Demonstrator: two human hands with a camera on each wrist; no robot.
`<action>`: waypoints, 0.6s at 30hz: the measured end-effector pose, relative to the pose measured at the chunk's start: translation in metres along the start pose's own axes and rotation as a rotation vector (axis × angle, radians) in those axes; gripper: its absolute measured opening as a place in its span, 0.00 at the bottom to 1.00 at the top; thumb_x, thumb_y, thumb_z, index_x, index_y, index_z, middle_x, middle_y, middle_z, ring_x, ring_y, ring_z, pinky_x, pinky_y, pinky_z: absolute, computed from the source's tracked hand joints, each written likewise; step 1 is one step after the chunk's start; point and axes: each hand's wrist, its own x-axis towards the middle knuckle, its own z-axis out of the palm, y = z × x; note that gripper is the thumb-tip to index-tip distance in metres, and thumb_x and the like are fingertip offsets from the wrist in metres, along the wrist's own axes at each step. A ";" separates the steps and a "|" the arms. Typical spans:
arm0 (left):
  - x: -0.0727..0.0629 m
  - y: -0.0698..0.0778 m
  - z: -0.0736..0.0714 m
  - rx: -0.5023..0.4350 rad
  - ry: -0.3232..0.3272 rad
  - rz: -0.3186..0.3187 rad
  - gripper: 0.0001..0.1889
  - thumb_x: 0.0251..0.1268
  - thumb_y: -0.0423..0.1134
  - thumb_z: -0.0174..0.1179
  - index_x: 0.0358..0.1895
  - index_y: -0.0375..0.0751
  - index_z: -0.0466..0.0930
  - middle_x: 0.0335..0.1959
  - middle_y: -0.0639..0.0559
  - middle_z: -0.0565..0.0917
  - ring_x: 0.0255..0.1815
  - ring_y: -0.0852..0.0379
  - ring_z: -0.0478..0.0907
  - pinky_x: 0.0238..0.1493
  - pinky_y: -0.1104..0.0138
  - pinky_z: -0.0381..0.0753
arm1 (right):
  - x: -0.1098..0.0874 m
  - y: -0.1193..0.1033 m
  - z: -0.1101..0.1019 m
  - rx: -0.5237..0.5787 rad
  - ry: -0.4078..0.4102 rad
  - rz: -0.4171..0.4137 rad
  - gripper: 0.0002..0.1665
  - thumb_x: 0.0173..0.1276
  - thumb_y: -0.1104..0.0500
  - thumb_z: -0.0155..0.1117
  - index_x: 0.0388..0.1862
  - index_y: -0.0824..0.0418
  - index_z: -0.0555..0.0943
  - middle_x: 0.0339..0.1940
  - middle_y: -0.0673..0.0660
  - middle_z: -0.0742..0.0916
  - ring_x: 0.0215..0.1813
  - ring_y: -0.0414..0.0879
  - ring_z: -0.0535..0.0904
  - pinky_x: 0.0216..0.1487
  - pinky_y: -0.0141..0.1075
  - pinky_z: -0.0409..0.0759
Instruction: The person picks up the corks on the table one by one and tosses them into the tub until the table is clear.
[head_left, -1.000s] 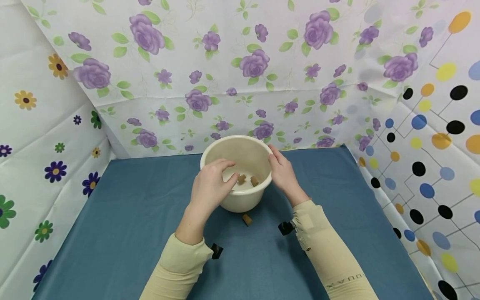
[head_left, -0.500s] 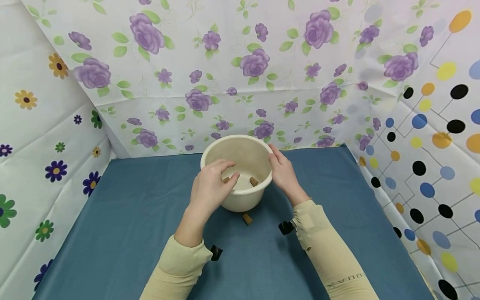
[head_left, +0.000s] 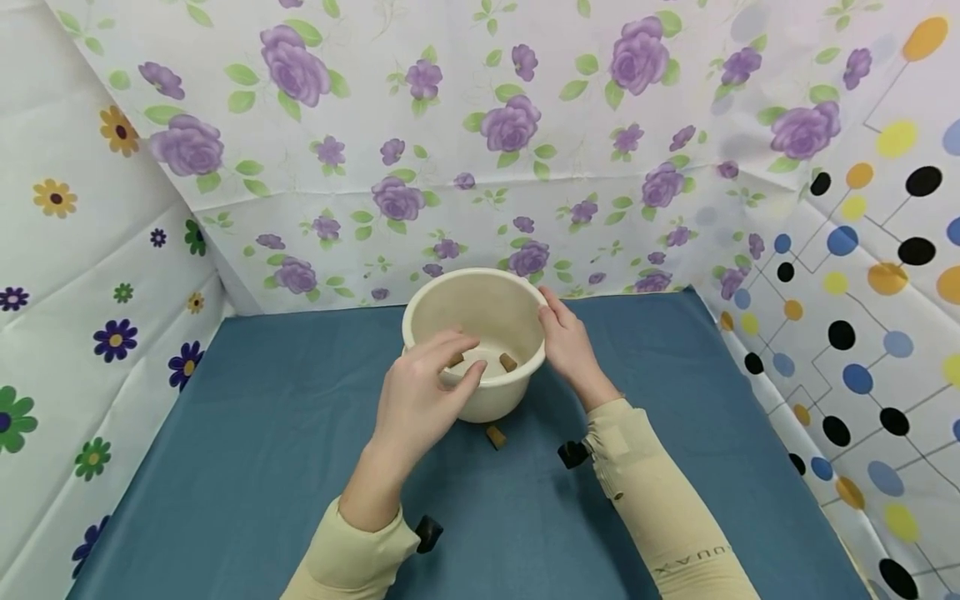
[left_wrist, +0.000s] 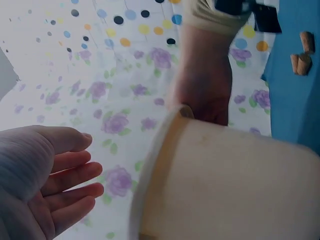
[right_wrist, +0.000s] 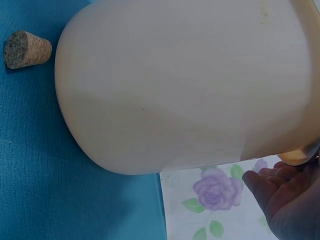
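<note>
A cream round pot point(head_left: 491, 404) stands near the back of the blue cloth, its mouth showing. Inside it lie a cork stopper point(head_left: 508, 362) and a second cork point(head_left: 456, 360), partly covered by my left fingers. My right hand point(head_left: 567, 342) holds the pot's right rim; the right wrist view shows its fingers by a lug point(right_wrist: 295, 156) under the rim. My left hand point(left_wrist: 55, 175) is held beside the mouth with loosely bent fingers and nothing between them. In the head view it overlaps the left front rim. Another cork point(head_left: 496, 437) lies on the cloth before the pot.
A blue cloth point(head_left: 247, 467) covers the table. Behind it hangs a sheet with purple roses point(head_left: 510, 125); printed sheets also stand at both sides. Loose corks point(left_wrist: 301, 64) show on the cloth in the left wrist view.
A cork inside the pot has moved left, towards my left hand. My left hand and forearm have drawn slightly back towards me. The right hand keeps its place on the rim.
</note>
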 end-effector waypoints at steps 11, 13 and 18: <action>-0.046 0.014 -0.011 -0.340 -0.219 0.088 0.15 0.63 0.35 0.79 0.53 0.45 0.93 0.54 0.56 0.91 0.64 0.54 0.85 0.64 0.61 0.83 | -0.001 -0.001 0.001 0.002 -0.003 0.006 0.34 0.91 0.45 0.39 0.89 0.52 0.59 0.84 0.62 0.68 0.81 0.61 0.68 0.77 0.58 0.69; -0.052 0.014 -0.009 -0.338 -0.249 0.087 0.15 0.63 0.35 0.79 0.53 0.47 0.92 0.53 0.57 0.91 0.63 0.55 0.85 0.63 0.62 0.83 | -0.001 0.000 0.000 0.004 -0.001 0.002 0.34 0.91 0.45 0.39 0.89 0.52 0.59 0.85 0.62 0.68 0.81 0.61 0.68 0.77 0.58 0.68; -0.065 0.006 0.000 -0.271 -0.300 0.061 0.15 0.63 0.37 0.80 0.52 0.50 0.93 0.53 0.59 0.91 0.60 0.58 0.86 0.59 0.60 0.86 | -0.001 0.000 -0.001 0.005 0.001 0.002 0.34 0.91 0.44 0.39 0.89 0.51 0.59 0.85 0.61 0.68 0.81 0.60 0.68 0.78 0.58 0.67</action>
